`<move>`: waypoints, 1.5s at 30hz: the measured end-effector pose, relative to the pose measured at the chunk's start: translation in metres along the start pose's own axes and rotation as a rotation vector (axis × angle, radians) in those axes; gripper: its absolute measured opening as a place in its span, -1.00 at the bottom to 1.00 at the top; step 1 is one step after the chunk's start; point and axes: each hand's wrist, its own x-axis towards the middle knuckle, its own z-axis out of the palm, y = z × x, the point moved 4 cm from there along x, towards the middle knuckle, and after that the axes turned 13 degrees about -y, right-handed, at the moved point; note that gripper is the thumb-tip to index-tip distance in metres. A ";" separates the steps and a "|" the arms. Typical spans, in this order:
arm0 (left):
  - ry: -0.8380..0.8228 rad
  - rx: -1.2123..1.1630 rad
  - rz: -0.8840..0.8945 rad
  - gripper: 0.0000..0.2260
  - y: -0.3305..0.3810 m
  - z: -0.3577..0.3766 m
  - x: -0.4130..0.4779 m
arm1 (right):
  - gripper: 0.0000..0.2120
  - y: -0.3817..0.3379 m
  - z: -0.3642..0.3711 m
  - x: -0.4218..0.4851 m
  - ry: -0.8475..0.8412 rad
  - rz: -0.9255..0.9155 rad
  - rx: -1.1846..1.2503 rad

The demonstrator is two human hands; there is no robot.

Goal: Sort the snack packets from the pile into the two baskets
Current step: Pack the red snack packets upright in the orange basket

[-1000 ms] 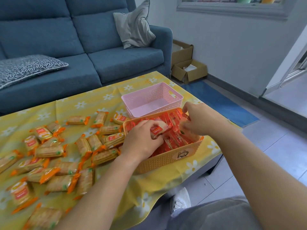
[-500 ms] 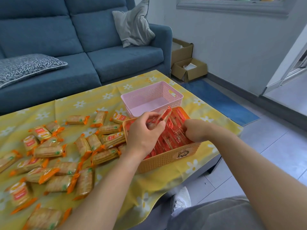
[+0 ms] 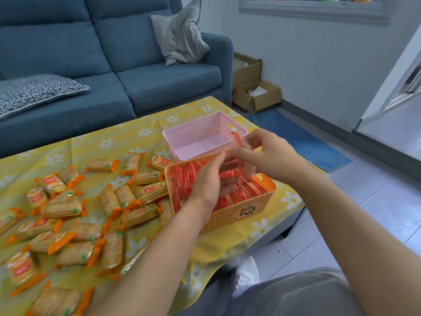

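Above the orange basket [image 3: 227, 221], the left hand [image 3: 208, 183] gripped one red packet [image 3: 230, 166] and the right hand [image 3: 271, 153] pinched a second packet [image 3: 238, 139] beside the pink basket [image 3: 193, 133], where a loose pinch might have dropped it wrongly.

The right hand [image 3: 268, 156] has lifted a red packet [image 3: 238, 140] above the orange basket [image 3: 227, 217].

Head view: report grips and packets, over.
Left grip and right grip pinch red packet over orange basket. Pink basket empty. Biscuit pile unsorted. Path clear.
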 end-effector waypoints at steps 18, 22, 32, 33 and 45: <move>0.079 -0.180 -0.054 -0.68 -0.020 0.030 0.027 | -0.52 0.033 -0.032 -0.005 -0.072 -0.123 0.286; 0.153 0.105 0.004 -0.73 -0.024 0.032 0.035 | -0.58 0.042 -0.026 -0.003 -0.146 -0.008 0.512; -0.017 1.381 0.158 -0.73 -0.024 0.032 0.022 | -0.67 0.049 -0.009 0.004 -0.056 0.004 -0.160; -0.025 1.408 0.170 -0.72 -0.025 0.031 0.021 | -0.66 0.050 -0.006 0.005 -0.079 0.008 -0.203; 0.163 1.202 0.273 -0.78 -0.010 0.000 0.005 | -0.74 0.048 0.017 0.014 -0.112 0.145 -0.560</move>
